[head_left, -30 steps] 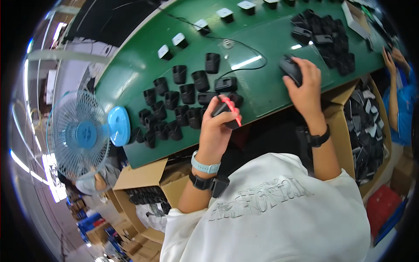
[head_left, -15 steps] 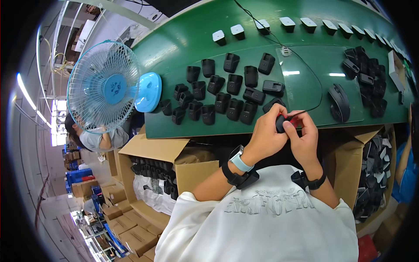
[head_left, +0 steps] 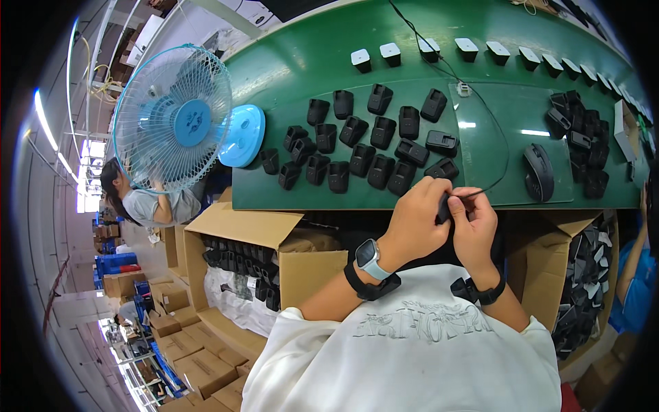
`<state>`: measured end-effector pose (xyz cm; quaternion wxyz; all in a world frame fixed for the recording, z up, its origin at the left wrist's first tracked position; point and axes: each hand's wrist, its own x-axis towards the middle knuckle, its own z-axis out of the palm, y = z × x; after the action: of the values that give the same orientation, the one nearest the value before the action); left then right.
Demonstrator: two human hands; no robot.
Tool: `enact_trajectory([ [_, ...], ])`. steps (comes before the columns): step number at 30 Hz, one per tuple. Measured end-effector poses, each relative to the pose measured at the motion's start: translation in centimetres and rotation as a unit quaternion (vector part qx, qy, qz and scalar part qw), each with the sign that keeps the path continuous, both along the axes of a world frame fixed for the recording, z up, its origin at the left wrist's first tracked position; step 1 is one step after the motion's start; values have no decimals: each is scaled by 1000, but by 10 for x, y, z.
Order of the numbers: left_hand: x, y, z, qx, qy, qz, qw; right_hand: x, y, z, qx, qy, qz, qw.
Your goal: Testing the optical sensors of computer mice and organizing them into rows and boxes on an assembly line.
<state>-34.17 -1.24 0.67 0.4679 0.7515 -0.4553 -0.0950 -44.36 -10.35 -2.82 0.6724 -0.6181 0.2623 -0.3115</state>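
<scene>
Close to the front edge of the green table, my left hand (head_left: 417, 218) is closed around a small black device (head_left: 443, 210), mostly covered by the fingers. My right hand (head_left: 475, 228) presses its thumb and fingers against the same side of the device, where a black cable (head_left: 505, 147) runs in; the plug itself is hidden. Beyond my left hand lie several black devices of similar look (head_left: 382, 130) in loose rows. One black device (head_left: 441, 169) rests just past my fingertips.
A black mouse (head_left: 539, 173) lies to the right, with a pile of black devices (head_left: 587, 137) beyond it. White-topped blocks (head_left: 467, 48) line the back. A blue fan (head_left: 192, 123) stands left. Open cartons (head_left: 312, 275) of parts flank me. Another person (head_left: 165, 206) sits far left.
The view has shifted slightly. My hands have drawn a little nearer to me with the device. A red patch between my fingers no longer shows.
</scene>
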Motion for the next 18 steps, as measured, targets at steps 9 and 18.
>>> enact_trajectory([
  [9,36,24,27,90,-208,51,973,-11,-65,13,-16,-122,-166,978],
  [18,246,114,20,81,-69,344,933,-30,-84,-40,-5,-2,-51,999],
])
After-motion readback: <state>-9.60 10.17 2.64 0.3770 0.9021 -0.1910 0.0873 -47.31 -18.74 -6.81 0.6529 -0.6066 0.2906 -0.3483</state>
